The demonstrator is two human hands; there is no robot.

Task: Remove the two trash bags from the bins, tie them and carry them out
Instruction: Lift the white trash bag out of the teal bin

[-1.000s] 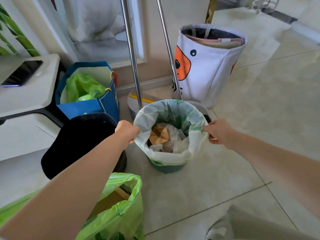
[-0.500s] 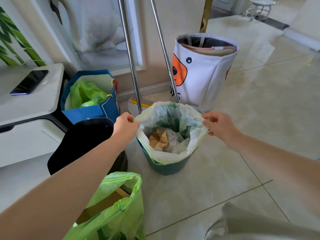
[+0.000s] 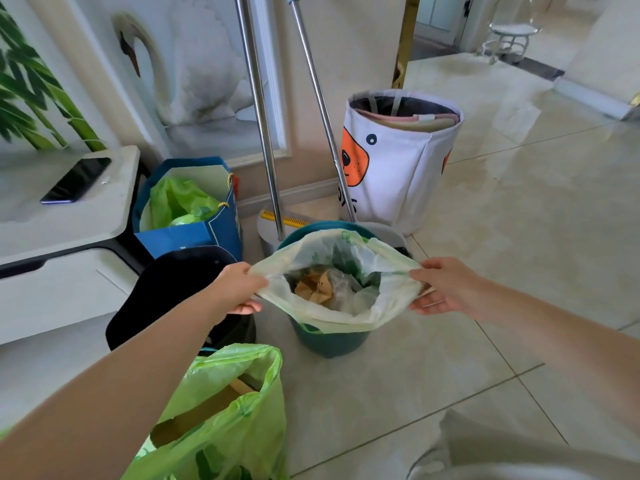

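Observation:
A pale green trash bag holding brown paper and white scraps sits partly lifted out of a round teal bin on the floor. My left hand pinches the bag's left edge and my right hand pinches its right edge, stretching the mouth wide above the bin's rim. A second, bright green trash bag stands open on the floor near me, at the lower left, with cardboard inside. A black bin stands left of the teal one, behind my left forearm.
Two metal handles lean on the wall behind the teal bin. A blue paper bag with green plastic stands at the left, beside a white cabinet with a phone on it. A white fabric basket stands behind.
Both hands have peeled the bag's rim off the teal bin and raised it, pulling the mouth wide sideways. The camera has tilted up a little.

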